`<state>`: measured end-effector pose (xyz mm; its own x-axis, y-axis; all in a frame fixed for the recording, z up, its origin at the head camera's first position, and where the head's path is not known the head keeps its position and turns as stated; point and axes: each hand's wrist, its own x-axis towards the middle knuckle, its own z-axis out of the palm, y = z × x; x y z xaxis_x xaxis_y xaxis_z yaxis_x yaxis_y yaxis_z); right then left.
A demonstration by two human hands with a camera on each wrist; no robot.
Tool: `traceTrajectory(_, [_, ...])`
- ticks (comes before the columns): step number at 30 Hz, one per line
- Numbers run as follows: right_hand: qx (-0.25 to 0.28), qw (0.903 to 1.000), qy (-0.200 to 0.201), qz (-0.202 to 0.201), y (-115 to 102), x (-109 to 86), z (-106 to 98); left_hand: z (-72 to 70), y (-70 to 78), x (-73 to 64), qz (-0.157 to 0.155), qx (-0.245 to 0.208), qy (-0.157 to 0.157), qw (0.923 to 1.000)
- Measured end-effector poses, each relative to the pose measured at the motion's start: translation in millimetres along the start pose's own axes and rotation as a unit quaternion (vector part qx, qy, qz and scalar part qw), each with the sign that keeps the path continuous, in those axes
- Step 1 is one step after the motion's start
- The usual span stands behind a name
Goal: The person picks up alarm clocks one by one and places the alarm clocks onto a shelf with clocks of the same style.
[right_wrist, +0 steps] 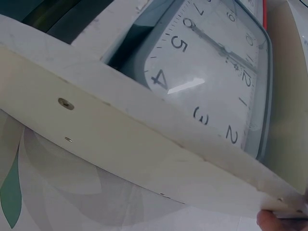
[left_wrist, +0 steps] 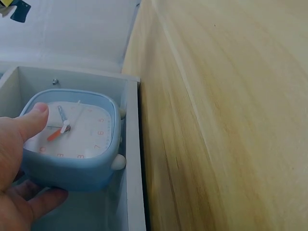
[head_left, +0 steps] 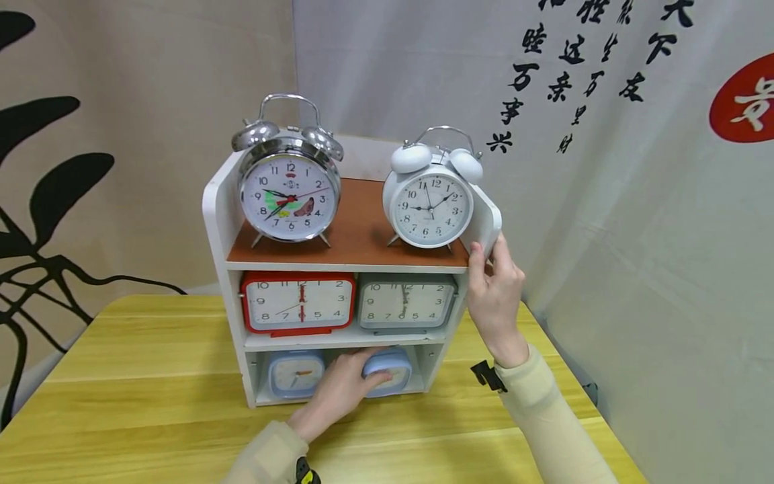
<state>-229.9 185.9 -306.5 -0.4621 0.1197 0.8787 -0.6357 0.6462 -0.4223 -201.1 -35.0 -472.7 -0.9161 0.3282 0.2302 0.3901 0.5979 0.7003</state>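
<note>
My left hand (head_left: 345, 383) grips a small light-blue alarm clock (head_left: 389, 372) in the bottom right of a white three-level shelf (head_left: 278, 341). In the left wrist view its thumb lies over the face of that blue clock (left_wrist: 72, 168), with fingers under the body. My right hand (head_left: 497, 299) holds the front edge of the shelf's right side panel, beside the top board. Only a fingertip (right_wrist: 272, 221) of it shows in the right wrist view. A second light-blue clock (head_left: 296, 374) stands at the bottom left, just beside my left hand.
On the brown top board stand a silver twin-bell clock (head_left: 290, 198) and a white one (head_left: 431, 210). The middle level holds a red clock (head_left: 299, 302) and a grey-green clock (head_left: 407, 302). A wooden table (head_left: 151, 376) bears the shelf, with a printed curtain (head_left: 605, 202) behind.
</note>
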Motion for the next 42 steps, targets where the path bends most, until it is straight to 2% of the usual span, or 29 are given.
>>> traceTrajectory(5, [0.002, 1.0000, 0.006, -0.003, -1, 0.0, 2, 1.3, 0.0, 1.9, 0.011, 0.038, 0.006, 0.9992])
traceTrajectory(7, [0.007, 1.0000, 0.006, -0.002, -1, -0.1, 3, 2.3, 0.0, 1.6, 0.029, 0.064, 0.017, 0.9974])
traceTrajectory(9, [0.009, 0.9999, 0.006, -0.001, -2, -0.2, 3, 3.9, -0.2, 0.7, 0.061, 0.104, 0.040, 0.9919])
traceTrajectory(12, [0.003, 1.0000, 0.003, -0.001, -2, -0.7, 2, 7.0, -0.7, -0.6, 0.114, 0.161, 0.080, 0.9770])
traceTrajectory(15, [-0.004, 1.0000, 0.002, -0.002, -1, -1.0, 1, 10.4, -1.5, -1.3, 0.163, 0.220, 0.123, 0.9539])
traceTrajectory(18, [-0.006, 1.0000, 0.001, -0.003, 0, -1.2, 1, 13.1, -2.3, -1.7, 0.192, 0.261, 0.153, 0.9336])
traceTrajectory(20, [-0.004, 1.0000, 0.000, -0.003, 1, -1.4, 1, 14.4, -2.9, -3.0, 0.200, 0.274, 0.161, 0.9270])
traceTrajectory(26, [-0.005, 1.0000, 0.004, 0.004, 2, -2.8, 0, 16.5, -3.2, -5.3, 0.198, 0.277, 0.146, 0.9287])
traceTrajectory(42, [0.005, 1.0000, 0.008, 0.002, 2, -2.5, 2, 19.0, -1.8, -1.8, 0.205, 0.296, 0.126, 0.9245])
